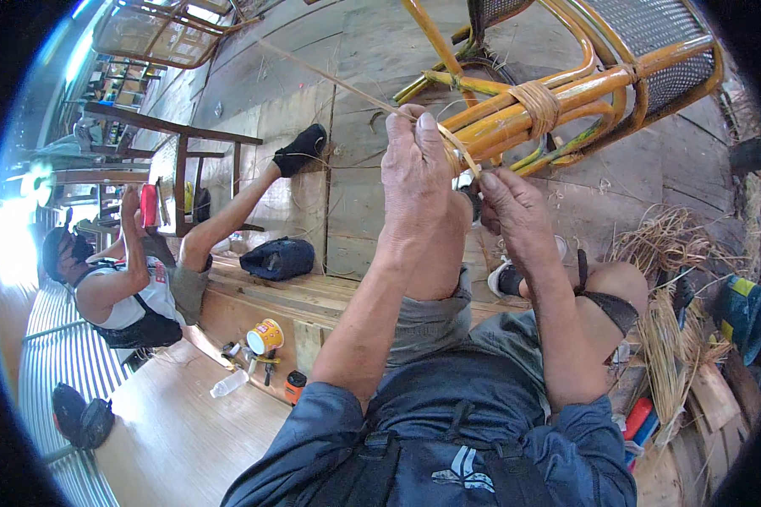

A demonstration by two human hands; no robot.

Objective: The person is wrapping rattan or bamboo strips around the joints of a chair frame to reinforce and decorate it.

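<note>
A yellow-brown rattan chair [558, 101] lies tipped over in front of me, its frame pointing toward my hands. My left hand [416, 169] is closed around a thin rattan strip [338, 80], whose long tail runs off to the upper left. Beside the frame's near end, my right hand [516, 207] pinches the same strip a little lower and to the right. The strip bends past the end of the frame; exactly how it loops there is hidden by my fingers. Farther along the frame sits a finished-looking rattan binding [536, 107].
A pile of loose rattan strips [676, 245] lies at my right, above a bundle of straw-coloured strands [664, 363]. Another person [135, 287] sits at left near a dark wooden chair [177, 169]. A yellow cup [265, 336] and dark bag [279, 258] stand nearby.
</note>
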